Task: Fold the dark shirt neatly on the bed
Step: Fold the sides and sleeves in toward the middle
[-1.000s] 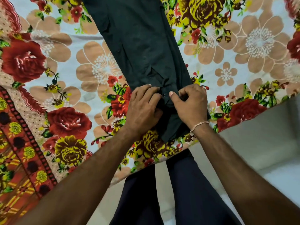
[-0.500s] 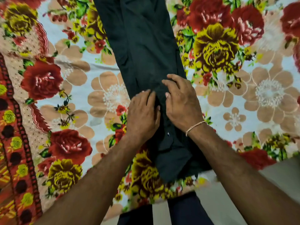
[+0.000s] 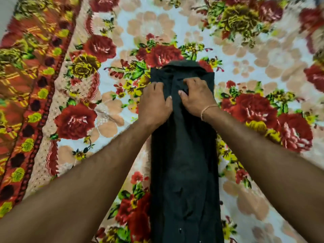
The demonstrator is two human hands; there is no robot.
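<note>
Both hands have slid up the dark shirt [image 3: 184,155], a long strip at centre frame on the floral bedsheet [image 3: 108,109]: left hand [image 3: 154,104] flat near the collar, right hand [image 3: 197,97] seemingly pinching cloth.

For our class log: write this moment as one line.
left hand: on dark shirt | right hand: on shirt near collar | shirt: long strip on bedsheet

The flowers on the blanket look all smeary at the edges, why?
Head view: motion blur streaks the floral bedsheet most toward the edges; the dark shirt and both hands, left hand and right hand, near the middle look sharper. Lighting is even, with no glare.
</note>
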